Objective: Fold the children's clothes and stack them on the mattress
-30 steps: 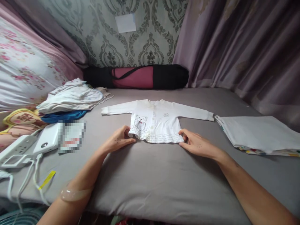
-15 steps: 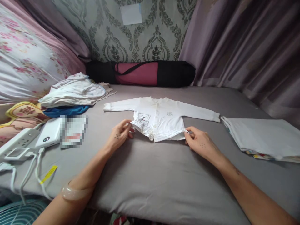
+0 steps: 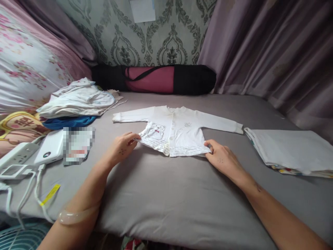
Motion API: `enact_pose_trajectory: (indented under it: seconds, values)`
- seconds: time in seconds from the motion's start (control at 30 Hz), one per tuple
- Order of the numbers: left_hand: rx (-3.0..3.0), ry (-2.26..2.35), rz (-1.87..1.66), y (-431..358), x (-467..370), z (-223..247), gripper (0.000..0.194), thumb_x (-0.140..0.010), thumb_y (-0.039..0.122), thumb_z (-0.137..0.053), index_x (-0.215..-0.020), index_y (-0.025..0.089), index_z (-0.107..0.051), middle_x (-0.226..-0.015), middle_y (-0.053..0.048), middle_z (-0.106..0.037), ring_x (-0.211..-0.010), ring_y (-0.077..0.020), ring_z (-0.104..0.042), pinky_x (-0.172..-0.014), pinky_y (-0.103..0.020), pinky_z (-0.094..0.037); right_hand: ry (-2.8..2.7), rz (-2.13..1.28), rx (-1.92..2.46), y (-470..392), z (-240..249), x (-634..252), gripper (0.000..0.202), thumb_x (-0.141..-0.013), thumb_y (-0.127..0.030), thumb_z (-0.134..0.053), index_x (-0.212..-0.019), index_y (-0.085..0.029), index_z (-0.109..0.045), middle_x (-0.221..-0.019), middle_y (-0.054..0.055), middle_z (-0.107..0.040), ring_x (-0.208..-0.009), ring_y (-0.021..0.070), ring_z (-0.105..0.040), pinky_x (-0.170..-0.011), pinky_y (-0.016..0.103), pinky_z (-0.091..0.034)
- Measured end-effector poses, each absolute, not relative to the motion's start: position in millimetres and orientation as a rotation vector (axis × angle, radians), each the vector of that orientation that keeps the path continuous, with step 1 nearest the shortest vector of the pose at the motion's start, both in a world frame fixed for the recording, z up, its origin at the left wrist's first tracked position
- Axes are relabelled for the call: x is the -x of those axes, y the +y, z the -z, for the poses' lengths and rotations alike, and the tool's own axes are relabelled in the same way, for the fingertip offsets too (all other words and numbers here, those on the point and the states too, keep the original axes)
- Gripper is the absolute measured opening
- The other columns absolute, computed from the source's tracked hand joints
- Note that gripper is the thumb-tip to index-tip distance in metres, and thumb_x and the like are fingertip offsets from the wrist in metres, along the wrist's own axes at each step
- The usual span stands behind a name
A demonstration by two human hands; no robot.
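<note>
A small white long-sleeved shirt with a bear print and a row of front buttons lies spread on the grey sheet, its sleeves stretched out to both sides. At its lower left corner, my left hand pinches the hem between thumb and fingers, pulling it outward. My right hand grips the lower right corner of the hem the same way. The hem between the hands has a printed band and looks slightly wrinkled near the middle.
Folded white cloth lies at the right. On the left are piled clothes, a white power bank, a power strip with cables and a blurred packet. A black and maroon long bag lies along the wall.
My left hand has moved left with the hem corner, which was folded and bunched and is now spread flatter. My right hand still holds its corner. The view has shifted slightly.
</note>
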State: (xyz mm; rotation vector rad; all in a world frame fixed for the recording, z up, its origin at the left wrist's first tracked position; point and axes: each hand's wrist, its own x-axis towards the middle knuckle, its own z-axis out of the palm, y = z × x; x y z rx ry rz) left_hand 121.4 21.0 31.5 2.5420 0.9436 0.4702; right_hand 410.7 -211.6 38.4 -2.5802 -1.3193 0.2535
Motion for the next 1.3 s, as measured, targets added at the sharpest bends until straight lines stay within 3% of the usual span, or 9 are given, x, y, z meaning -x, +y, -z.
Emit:
enact_pose_trajectory:
  seconds: [0.17,0.27,0.4,0.47,0.63,0.8,0.93,1.13,1.3]
  values:
    - [-2.605,0.880,-0.270,31.8,-110.5,-24.9,0.033,-0.080,0.028,-0.043,-0.098,0.024,-0.070,-0.090,-0.005,-0.064,-0.067,-0.0155,-0.056,-0.073,-0.027,-0.044,-1.428,-0.217,2.683,-215.3,-43.1,-411.0,0.034,-0.080,-0.018,-0.050,-0.111,-0.028,-0.059,-0.082,0.003,-0.069,-0.072,0.0221,-0.063,-0.056,0.028,-0.029]
    - [-2.605,0.802,-0.244,30.1,-109.5,-23.8,0.032,-0.081,0.028,-0.043,-0.097,0.023,-0.071,-0.093,-0.005,-0.062,-0.066,-0.0143,-0.055,-0.070,-0.027,-0.045,-1.567,-0.092,2.684,-216.8,-42.2,-409.3,0.035,-0.082,-0.016,-0.047,-0.114,-0.024,-0.058,-0.097,0.008,-0.067,-0.079,0.0246,-0.062,-0.060,0.031,-0.035]
    - [-2.551,0.798,-0.324,23.8,-112.4,-31.5,0.026,-0.080,0.039,-0.051,-0.083,0.022,-0.070,-0.114,-0.009,-0.058,-0.086,-0.0190,-0.058,-0.071,-0.027,-0.047,-1.925,0.123,2.367,-216.2,-41.0,-408.4,0.045,-0.078,-0.003,-0.044,-0.117,-0.021,-0.055,-0.118,0.012,-0.059,-0.099,0.0258,-0.056,-0.078,0.034,-0.042]
    - [-2.489,0.854,-0.350,21.0,-116.4,-33.1,0.032,-0.084,0.046,-0.048,-0.079,0.021,-0.067,-0.112,-0.008,-0.061,-0.085,-0.0184,-0.058,-0.072,-0.028,-0.047,-2.053,0.088,2.213,-215.4,-39.5,-409.3,0.048,-0.077,0.003,-0.040,-0.113,-0.023,-0.056,-0.117,0.009,-0.059,-0.099,0.0236,-0.054,-0.081,0.033,-0.042]
    - [-2.287,1.191,-0.484,20.1,-130.5,-26.2,0.031,-0.086,0.044,-0.042,-0.093,0.021,-0.061,-0.083,-0.002,-0.066,-0.073,-0.0168,-0.058,-0.069,-0.027,-0.045,-2.090,-0.021,2.152,-217.6,-35.9,-414.9,0.037,-0.077,0.003,-0.038,-0.094,-0.023,-0.058,-0.096,0.006,-0.061,-0.087,0.0208,-0.054,-0.077,0.031,-0.042]
    - [-2.235,1.350,-0.405,25.9,-143.2,-22.6,0.032,-0.081,0.045,-0.045,-0.080,0.018,-0.064,-0.069,-0.003,-0.064,-0.066,-0.0183,-0.057,-0.061,-0.028,-0.041,-2.087,-0.206,2.168,-221.9,-50.8,-419.8,0.029,-0.077,-0.004,-0.043,-0.093,-0.024,-0.057,-0.093,0.004,-0.062,-0.087,0.0192,-0.056,-0.075,0.029,-0.041]
    - [-2.226,1.356,-0.390,30.7,-147.1,-20.2,0.032,-0.079,0.047,-0.049,-0.076,0.018,-0.063,-0.068,-0.004,-0.065,-0.066,-0.0194,-0.058,-0.059,-0.027,-0.038,-2.104,-0.390,2.247,-208.4,-73.8,-417.0,0.013,-0.086,-0.022,-0.049,-0.089,-0.025,-0.061,-0.088,0.003,-0.066,-0.081,0.0187,-0.059,-0.067,0.028,-0.037]
    - [-2.234,1.360,-0.372,25.2,-148.4,-20.1,0.029,-0.075,0.047,-0.056,-0.071,0.019,-0.061,-0.072,-0.005,-0.066,-0.070,-0.0206,-0.060,-0.058,-0.027,-0.037,-2.167,-0.350,2.162,-128.6,-86.6,-390.9,0.022,-0.089,-0.024,-0.046,-0.076,-0.024,-0.065,-0.081,0.002,-0.069,-0.073,0.0174,-0.060,-0.058,0.027,-0.030]
    - [-2.177,1.381,-0.366,19.7,-149.5,-19.7,0.031,-0.075,0.050,-0.058,-0.067,0.020,-0.057,-0.065,-0.002,-0.062,-0.066,-0.0187,-0.057,-0.056,-0.026,-0.034,-2.021,-0.351,2.068,-24.9,-71.2,-353.7,0.017,-0.085,-0.019,-0.053,-0.085,-0.022,-0.070,-0.096,0.005,-0.072,-0.090,0.0207,-0.063,-0.074,0.026,-0.041]
